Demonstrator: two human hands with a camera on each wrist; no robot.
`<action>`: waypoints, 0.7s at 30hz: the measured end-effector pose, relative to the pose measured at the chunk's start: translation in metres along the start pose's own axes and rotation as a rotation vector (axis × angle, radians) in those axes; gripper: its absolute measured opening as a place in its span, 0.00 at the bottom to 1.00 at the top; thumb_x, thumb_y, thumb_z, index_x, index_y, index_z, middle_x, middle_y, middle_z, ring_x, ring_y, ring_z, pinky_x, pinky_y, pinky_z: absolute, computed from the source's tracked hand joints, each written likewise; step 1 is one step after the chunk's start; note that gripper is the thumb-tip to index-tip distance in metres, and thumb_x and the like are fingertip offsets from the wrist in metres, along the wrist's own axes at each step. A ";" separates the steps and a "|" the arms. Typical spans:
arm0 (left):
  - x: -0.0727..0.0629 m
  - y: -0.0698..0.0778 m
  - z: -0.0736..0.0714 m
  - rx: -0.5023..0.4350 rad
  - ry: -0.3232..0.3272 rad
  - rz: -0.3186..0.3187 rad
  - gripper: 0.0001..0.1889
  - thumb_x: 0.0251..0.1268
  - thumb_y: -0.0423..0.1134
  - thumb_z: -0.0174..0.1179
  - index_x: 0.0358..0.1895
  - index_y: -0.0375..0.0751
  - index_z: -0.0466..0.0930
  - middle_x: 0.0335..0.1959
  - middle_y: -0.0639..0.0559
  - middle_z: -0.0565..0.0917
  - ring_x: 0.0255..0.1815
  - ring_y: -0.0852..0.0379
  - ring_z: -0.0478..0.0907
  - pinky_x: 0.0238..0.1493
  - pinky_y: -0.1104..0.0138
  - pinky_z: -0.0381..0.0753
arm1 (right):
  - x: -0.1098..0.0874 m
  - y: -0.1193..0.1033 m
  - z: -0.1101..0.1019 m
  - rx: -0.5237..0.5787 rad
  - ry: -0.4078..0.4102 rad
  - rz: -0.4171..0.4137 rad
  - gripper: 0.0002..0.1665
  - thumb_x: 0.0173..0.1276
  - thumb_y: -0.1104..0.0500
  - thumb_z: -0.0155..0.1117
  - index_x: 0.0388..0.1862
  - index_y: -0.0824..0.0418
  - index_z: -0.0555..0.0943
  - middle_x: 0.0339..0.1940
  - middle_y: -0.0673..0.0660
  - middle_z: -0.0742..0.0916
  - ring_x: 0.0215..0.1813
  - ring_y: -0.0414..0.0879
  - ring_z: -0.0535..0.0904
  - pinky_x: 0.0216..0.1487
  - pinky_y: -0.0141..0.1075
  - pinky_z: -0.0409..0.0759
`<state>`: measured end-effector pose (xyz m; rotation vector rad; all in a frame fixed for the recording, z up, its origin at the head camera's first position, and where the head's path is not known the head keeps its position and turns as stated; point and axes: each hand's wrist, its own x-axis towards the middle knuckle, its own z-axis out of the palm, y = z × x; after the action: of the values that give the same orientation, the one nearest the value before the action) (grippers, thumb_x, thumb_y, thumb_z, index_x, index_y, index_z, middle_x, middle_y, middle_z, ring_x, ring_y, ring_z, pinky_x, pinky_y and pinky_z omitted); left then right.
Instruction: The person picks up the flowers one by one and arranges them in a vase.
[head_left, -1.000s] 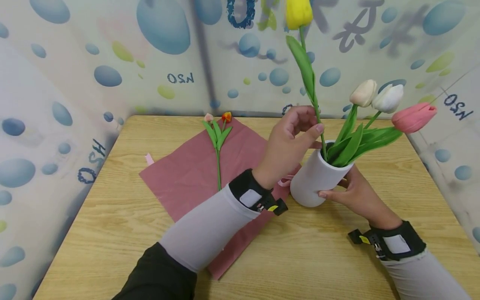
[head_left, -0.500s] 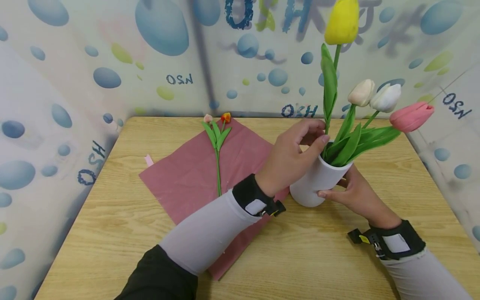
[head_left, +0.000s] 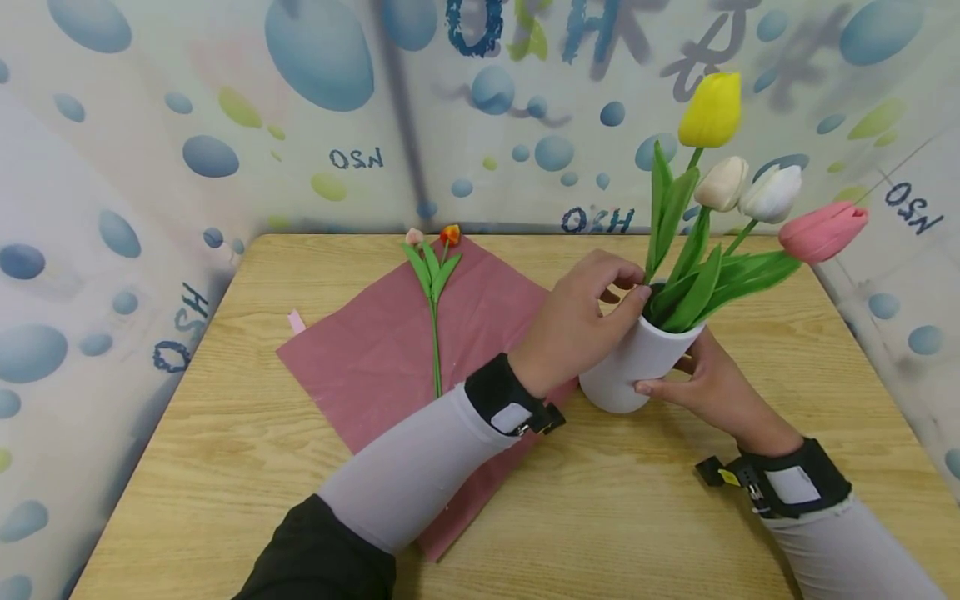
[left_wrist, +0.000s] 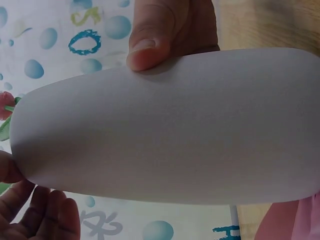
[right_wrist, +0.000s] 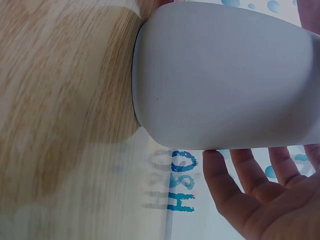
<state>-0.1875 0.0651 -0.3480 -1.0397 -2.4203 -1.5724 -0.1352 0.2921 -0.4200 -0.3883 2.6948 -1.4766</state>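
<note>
My left hand [head_left: 581, 312] is at the rim of a white vase [head_left: 648, 358], its thumb and forefinger pinching the yellow tulip [head_left: 711, 110] low on its green stem. The lower stem is hidden inside the vase. A cream tulip [head_left: 722, 183], a white tulip [head_left: 772, 194] and a pink tulip [head_left: 823, 232] lean rightward out of the same vase. Low on the vase's right side, my right hand [head_left: 705, 387] grips it, thumb in front. In the right wrist view, fingers [right_wrist: 255, 175] of that hand touch the vase wall. The vase tilts slightly on the table.
Mauve wrapping paper [head_left: 375, 358] lies on the wooden table [head_left: 225, 467], left of the vase. On it rests a thin stem bunch [head_left: 435, 300] with small pink and orange-red blooms. A bubble-patterned curtain [head_left: 315, 183] stands behind the table.
The yellow tulip has gone down into the vase and its bloom has swung right. My left hand has lowered to the rim with it. The right hand and vase have stayed nearly still.
</note>
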 end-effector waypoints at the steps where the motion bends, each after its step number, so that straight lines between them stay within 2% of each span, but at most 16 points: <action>1: 0.000 -0.001 0.000 -0.007 -0.001 -0.003 0.10 0.79 0.39 0.56 0.53 0.40 0.82 0.52 0.50 0.82 0.55 0.61 0.78 0.54 0.77 0.79 | 0.000 0.000 0.000 0.001 0.000 -0.001 0.60 0.60 0.62 0.81 0.83 0.44 0.56 0.71 0.50 0.75 0.66 0.30 0.72 0.58 0.24 0.75; 5: -0.002 -0.003 0.002 -0.037 -0.011 -0.035 0.10 0.80 0.40 0.56 0.54 0.40 0.81 0.52 0.50 0.81 0.54 0.61 0.79 0.54 0.76 0.80 | 0.000 0.000 0.000 0.004 -0.005 0.002 0.60 0.60 0.62 0.81 0.84 0.44 0.55 0.72 0.50 0.74 0.66 0.30 0.72 0.58 0.24 0.75; 7: -0.002 -0.004 0.003 -0.049 -0.015 -0.051 0.11 0.80 0.41 0.56 0.55 0.40 0.80 0.53 0.51 0.81 0.54 0.61 0.79 0.53 0.76 0.80 | 0.000 0.000 -0.001 0.002 -0.006 0.006 0.61 0.60 0.62 0.81 0.84 0.43 0.54 0.72 0.50 0.74 0.66 0.30 0.71 0.59 0.28 0.76; 12: -0.004 -0.006 0.003 -0.055 -0.018 -0.066 0.13 0.80 0.43 0.55 0.58 0.41 0.79 0.53 0.51 0.81 0.54 0.62 0.78 0.54 0.76 0.79 | 0.002 0.000 -0.001 0.023 -0.011 0.010 0.61 0.61 0.62 0.80 0.84 0.41 0.53 0.72 0.51 0.74 0.66 0.31 0.72 0.65 0.53 0.76; 14: -0.004 -0.006 0.003 -0.056 -0.021 -0.067 0.14 0.80 0.43 0.54 0.58 0.41 0.79 0.54 0.51 0.81 0.55 0.62 0.78 0.54 0.76 0.79 | 0.002 0.000 0.000 0.031 -0.013 0.011 0.61 0.61 0.63 0.80 0.84 0.42 0.53 0.72 0.51 0.74 0.66 0.31 0.72 0.64 0.59 0.75; 16: -0.004 -0.006 0.003 -0.060 -0.027 -0.073 0.14 0.80 0.43 0.54 0.59 0.41 0.79 0.54 0.51 0.81 0.55 0.62 0.78 0.54 0.75 0.79 | 0.002 0.000 0.000 0.028 -0.014 0.015 0.61 0.61 0.62 0.80 0.84 0.42 0.53 0.72 0.51 0.74 0.66 0.32 0.72 0.64 0.56 0.75; 21: -0.005 -0.006 0.000 -0.072 -0.028 -0.093 0.16 0.80 0.43 0.55 0.61 0.39 0.78 0.55 0.50 0.80 0.56 0.61 0.77 0.55 0.74 0.80 | 0.001 0.001 0.000 0.016 -0.009 0.019 0.59 0.61 0.62 0.81 0.83 0.43 0.55 0.71 0.49 0.75 0.66 0.32 0.72 0.62 0.38 0.76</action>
<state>-0.1877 0.0608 -0.3547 -0.9799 -2.4811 -1.6969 -0.1366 0.2927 -0.4205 -0.3668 2.6708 -1.4865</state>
